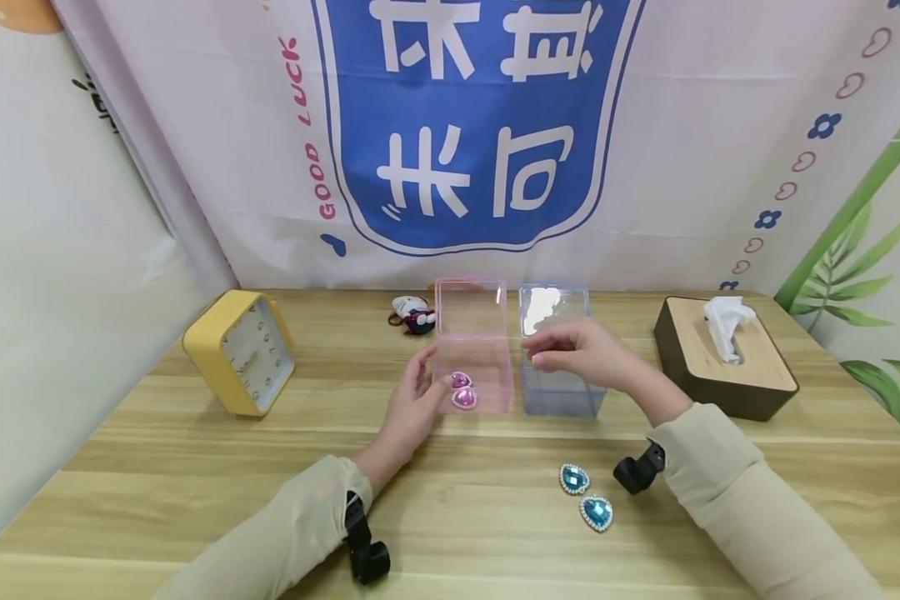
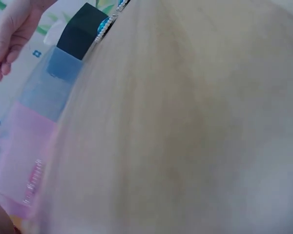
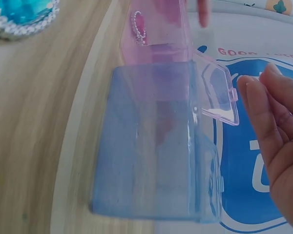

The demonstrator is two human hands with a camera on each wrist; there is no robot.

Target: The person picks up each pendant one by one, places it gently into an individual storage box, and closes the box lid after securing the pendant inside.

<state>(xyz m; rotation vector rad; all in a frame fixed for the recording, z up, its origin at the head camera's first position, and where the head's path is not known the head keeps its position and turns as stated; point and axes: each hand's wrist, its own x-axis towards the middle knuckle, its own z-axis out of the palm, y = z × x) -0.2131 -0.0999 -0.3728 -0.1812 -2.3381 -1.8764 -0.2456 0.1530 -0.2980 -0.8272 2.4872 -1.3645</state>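
Note:
A pink clear box (image 1: pixel 487 392) stands with its lid (image 1: pixel 471 310) raised. Inside it lie two pink heart-shaped gems (image 1: pixel 464 397) with beaded rims. My left hand (image 1: pixel 411 408) rests against the box's left side, fingers extended and thumb by the front corner. To the right is a blue clear box (image 1: pixel 562 400), its lid (image 1: pixel 540 307) also up; no gem shows inside. Over this box hovers my right hand (image 1: pixel 588 354), fingers loosely bent and holding nothing visible in the right wrist view (image 3: pixel 283 131). Two blue heart-shaped gems (image 1: pixel 596 512) lie on the table nearer me.
A yellow clock (image 1: pixel 228 354) stands at the left. Behind the pink box's left side lies a small doll-like figure (image 1: pixel 414 315). A tissue box (image 1: pixel 727 367) is at the right, and a printed cloth (image 1: pixel 270 167) hangs behind the wooden table (image 1: pixel 480 542).

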